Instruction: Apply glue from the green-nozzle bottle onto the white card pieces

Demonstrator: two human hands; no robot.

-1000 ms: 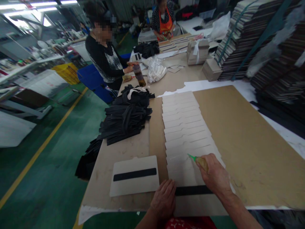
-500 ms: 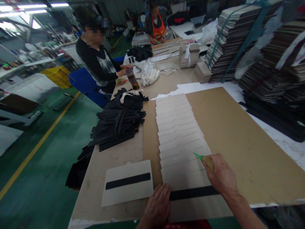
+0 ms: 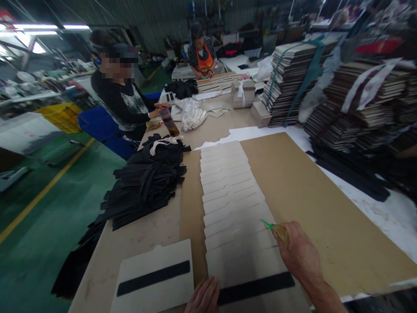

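Nearest on my feed are two bare hands. The left hand [image 3: 205, 295] lies flat, fingers together, beside the left end of a matte black strip [image 3: 257, 288] on the nearest board [image 3: 241, 269]. The right hand [image 3: 299, 250] grips one amber squeeze bottle [image 3: 282, 234], its thin green nozzle [image 3: 265, 223] above a row of pale, overlapping boards [image 3: 231, 204]; I count roughly ten, the farthest edges blurring. A smooth brown sheet [image 3: 309, 195] lies under the row. Left of it I see one loose board [image 3: 163, 256] bearing one strip, then a limp heap of black strips [image 3: 150, 174], too tangled to count, on the bench [image 3: 143, 248]. Farther off I make out one clear tumbler [image 3: 169, 124], one crinkled plastic bag [image 3: 192, 115] and two co-workers, one wearing an orange apron [image 3: 205, 61].
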